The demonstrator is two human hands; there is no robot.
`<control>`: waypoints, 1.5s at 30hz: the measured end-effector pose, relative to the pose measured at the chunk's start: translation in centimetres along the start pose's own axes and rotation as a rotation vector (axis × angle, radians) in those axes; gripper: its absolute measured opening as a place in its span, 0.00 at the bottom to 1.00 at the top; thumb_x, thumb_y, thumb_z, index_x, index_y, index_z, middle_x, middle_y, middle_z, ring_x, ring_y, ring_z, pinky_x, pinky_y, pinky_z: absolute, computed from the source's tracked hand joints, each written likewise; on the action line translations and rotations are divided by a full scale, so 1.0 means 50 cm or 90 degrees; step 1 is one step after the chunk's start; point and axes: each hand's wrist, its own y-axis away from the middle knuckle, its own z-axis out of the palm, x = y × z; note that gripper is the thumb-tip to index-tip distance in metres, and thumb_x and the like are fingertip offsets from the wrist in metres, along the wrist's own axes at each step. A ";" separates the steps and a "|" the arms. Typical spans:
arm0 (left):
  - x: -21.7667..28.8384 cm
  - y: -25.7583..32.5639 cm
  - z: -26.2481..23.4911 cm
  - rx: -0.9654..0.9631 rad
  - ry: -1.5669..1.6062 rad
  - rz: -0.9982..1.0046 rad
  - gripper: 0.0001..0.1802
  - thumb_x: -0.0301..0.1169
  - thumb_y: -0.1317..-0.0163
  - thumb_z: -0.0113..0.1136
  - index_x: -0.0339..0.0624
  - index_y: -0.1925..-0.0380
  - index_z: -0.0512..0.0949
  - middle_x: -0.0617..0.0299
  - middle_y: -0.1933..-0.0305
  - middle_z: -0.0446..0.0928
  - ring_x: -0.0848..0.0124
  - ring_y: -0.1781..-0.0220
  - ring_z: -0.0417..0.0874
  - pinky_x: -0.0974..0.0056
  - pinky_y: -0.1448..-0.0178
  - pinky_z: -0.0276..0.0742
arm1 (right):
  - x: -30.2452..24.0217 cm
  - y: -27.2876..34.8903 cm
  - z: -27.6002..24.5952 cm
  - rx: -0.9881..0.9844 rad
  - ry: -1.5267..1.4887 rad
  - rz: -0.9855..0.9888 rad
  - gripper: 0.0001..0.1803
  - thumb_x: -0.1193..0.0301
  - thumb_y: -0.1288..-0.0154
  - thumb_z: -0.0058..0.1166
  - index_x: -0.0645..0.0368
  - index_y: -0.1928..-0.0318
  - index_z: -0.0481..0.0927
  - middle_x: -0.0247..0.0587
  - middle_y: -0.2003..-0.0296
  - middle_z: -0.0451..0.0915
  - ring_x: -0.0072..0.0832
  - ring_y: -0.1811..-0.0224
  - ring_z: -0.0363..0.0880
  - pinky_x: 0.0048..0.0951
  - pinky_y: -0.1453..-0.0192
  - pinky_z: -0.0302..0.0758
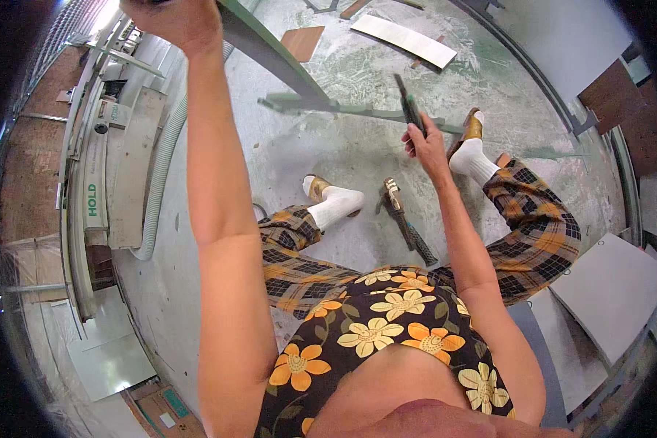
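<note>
My left hand point(179, 25) is raised at the upper left and closed at the top of a grey-green metal frame point(274, 55); the picture's edge cuts off its fingers. The frame's upright slopes down to a long foot bar point(369, 111) on the floor. Out in front, my right hand point(427, 146) is wrapped round a slim dark tool point(409, 106) with a narrow tip, whose exact kind I cannot make out. The tip points up and away, over the foot bar. Between my feet lies a hammer-like tool point(409, 226) with a metal head and black grip.
A white board point(404, 40) and a brown panel point(301, 44) lie on the concrete floor ahead. Along the left run a machine point(98, 175) and a ribbed hose point(164, 168). Pale panels point(613, 296) lean at the right. My sandalled feet point(332, 201) flank the floor tool.
</note>
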 end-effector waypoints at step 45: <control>0.064 0.173 -0.009 -0.039 0.075 -0.239 0.33 0.56 0.30 0.43 0.34 0.48 0.75 0.57 0.48 0.78 0.76 0.54 0.78 0.71 0.51 0.76 | -0.278 -0.082 0.039 -0.220 0.386 -0.381 0.20 0.66 0.38 0.53 0.55 0.44 0.75 0.55 0.60 0.81 0.52 0.58 0.79 0.43 0.52 0.75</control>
